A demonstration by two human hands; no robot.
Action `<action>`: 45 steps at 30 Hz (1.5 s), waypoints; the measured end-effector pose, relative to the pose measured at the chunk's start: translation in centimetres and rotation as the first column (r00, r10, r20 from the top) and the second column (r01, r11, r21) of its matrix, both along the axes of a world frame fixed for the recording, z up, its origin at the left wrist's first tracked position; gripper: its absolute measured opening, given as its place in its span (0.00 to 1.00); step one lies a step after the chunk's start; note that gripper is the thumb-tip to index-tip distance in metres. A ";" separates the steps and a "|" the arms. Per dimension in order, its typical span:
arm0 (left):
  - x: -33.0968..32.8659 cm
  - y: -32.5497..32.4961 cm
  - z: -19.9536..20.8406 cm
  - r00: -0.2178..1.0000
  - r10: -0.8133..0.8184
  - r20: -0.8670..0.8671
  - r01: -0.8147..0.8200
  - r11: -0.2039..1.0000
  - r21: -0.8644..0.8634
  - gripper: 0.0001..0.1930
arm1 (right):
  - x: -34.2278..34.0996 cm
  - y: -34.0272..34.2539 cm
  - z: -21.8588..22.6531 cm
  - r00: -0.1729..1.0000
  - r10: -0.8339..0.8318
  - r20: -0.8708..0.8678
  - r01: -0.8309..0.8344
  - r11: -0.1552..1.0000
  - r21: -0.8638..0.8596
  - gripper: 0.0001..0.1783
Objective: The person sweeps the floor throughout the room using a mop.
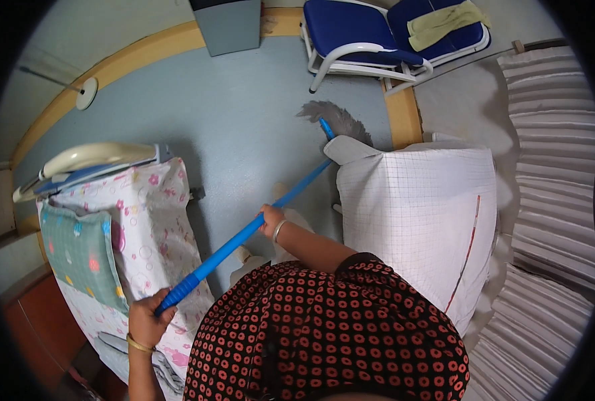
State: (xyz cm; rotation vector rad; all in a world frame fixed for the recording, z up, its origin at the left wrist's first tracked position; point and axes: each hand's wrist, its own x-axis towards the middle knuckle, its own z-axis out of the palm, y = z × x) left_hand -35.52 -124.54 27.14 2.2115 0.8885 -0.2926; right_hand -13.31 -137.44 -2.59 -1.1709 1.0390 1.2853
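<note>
A mop with a long blue handle (227, 249) slants across the view from lower left to upper right. Its ragged grey head (341, 120) lies on the floor beyond the white-covered bed, near the folding chair. My left hand (152, 319) is closed round the ribbed top end of the handle, beside the floral bed. Farther down the shaft, my right hand (271, 222) wraps round it in front of my body. The corner of the white bed cover hides a short stretch of the handle just before the head.
At left is a bed with a pink floral sheet (157, 234) and green pillow (77, 254); at right, a bed with a white checked cover (424, 220). A blue chair (351, 30) bearing a towel (448, 25), a grey bin (229, 27) and pleated curtains (554, 154) stand around.
</note>
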 end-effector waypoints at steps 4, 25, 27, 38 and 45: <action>10.3 1.7 -2.5 0.990 -0.137 -0.044 0.137 0.991 -0.003 0.16 | 8.6 -1.7 -4.3 0.963 -0.202 0.176 0.199 0.979 0.035 0.06; 24.1 -4.4 -7.5 0.890 -0.450 0.068 0.455 0.883 -0.112 0.22 | 22.7 -9.7 -4.4 0.891 -0.386 0.238 0.389 0.921 0.037 0.06; 21.2 -3.3 -6.0 0.921 -0.388 -0.041 0.376 0.910 -0.177 0.22 | 19.7 -7.2 -2.9 0.937 -0.299 0.181 0.306 0.952 -0.009 0.06; 1.3 -4.9 -4.4 0.988 0.146 0.042 -0.120 0.918 -0.378 0.16 | 3.2 -0.2 0.3 0.971 -0.239 -0.022 0.239 0.971 -0.008 0.04; 0.6 -6.9 -9.4 0.632 0.708 -0.315 -0.584 0.169 -0.794 0.15 | 5.8 -0.1 0.5 0.997 -0.071 -0.027 0.067 0.988 -0.136 0.06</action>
